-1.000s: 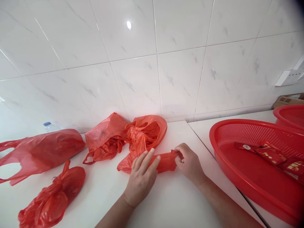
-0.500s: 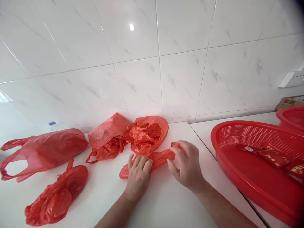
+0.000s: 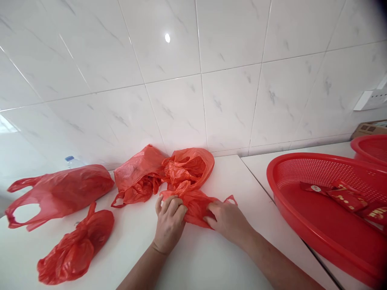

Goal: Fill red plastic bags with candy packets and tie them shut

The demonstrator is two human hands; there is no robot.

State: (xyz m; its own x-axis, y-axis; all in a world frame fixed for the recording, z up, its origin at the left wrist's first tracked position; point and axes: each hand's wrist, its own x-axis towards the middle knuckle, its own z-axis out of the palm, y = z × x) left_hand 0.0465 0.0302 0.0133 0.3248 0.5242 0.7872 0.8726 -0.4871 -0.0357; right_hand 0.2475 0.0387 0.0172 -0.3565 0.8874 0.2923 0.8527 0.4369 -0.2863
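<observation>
A thin red plastic bag [image 3: 196,207] lies spread on the white tabletop between my hands. My left hand [image 3: 171,217] grips its left end, fingers curled over the plastic. At the bag's right part, my right hand [image 3: 228,221] pinches the film between thumb and fingers, and a loop of handle sticks out beyond the knuckles. Just behind, touching or nearly touching this bag, sits an opened red bag [image 3: 193,165] with crumpled red plastic inside. Another red bag [image 3: 139,169] leans beside it on the left.
Left on the table lie a large filled red bag [image 3: 72,185] and a knotted red bag [image 3: 80,245]. A clear bottle with a blue cap [image 3: 69,158] stands behind. At right, a red plastic basket [image 3: 302,209] holds red packets [image 3: 347,199]. A tiled wall [image 3: 229,104] closes the back.
The bag between my hands has gone from a narrow strip to a wider spread. My right hand has moved left and down onto it, its fingers now closed on the film.
</observation>
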